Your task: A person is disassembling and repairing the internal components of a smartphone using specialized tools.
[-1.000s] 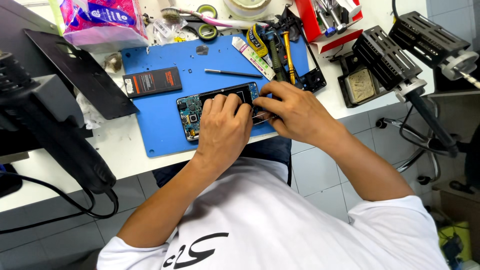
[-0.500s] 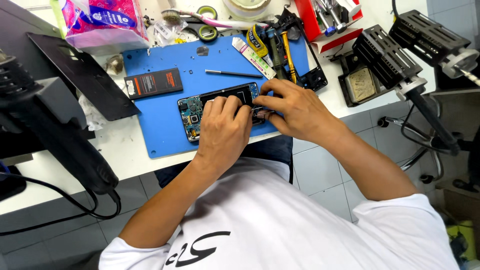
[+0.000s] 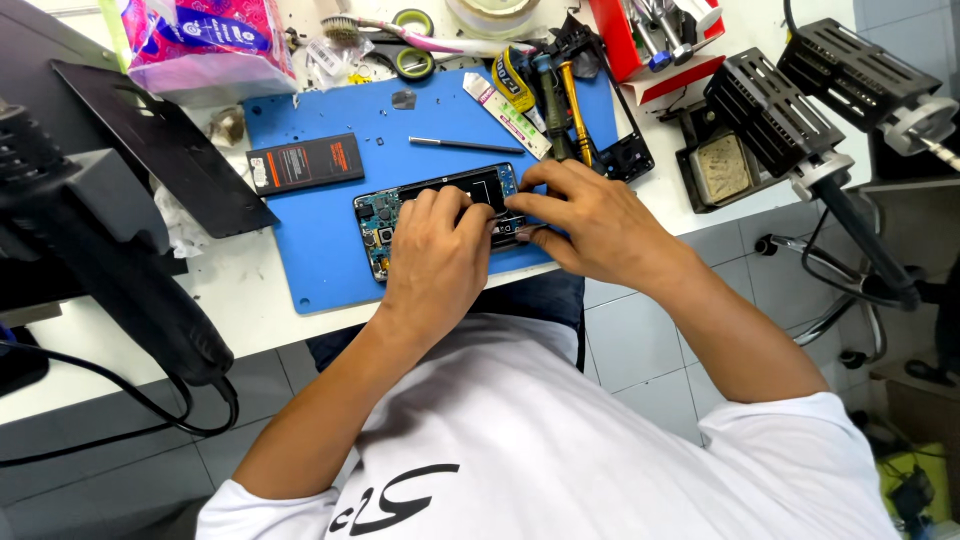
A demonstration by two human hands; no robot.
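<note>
2 hands (image 3: 440, 245) (image 3: 580, 220) gripping opened phone (image 3: 440, 205) | blue mat (image 3: 330, 240) | white bench (image 3: 250, 310) | tiled floor (image 3: 630, 340)

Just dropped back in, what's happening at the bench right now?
A person is bent over an opened phone lying on a blue work mat. The left hand presses down on the phone's middle, while the right hand pinches at its right end. A black battery and a thin metal tool lie loose on the mat, untouched. Screwdrivers rest at the mat's far edge.
</note>
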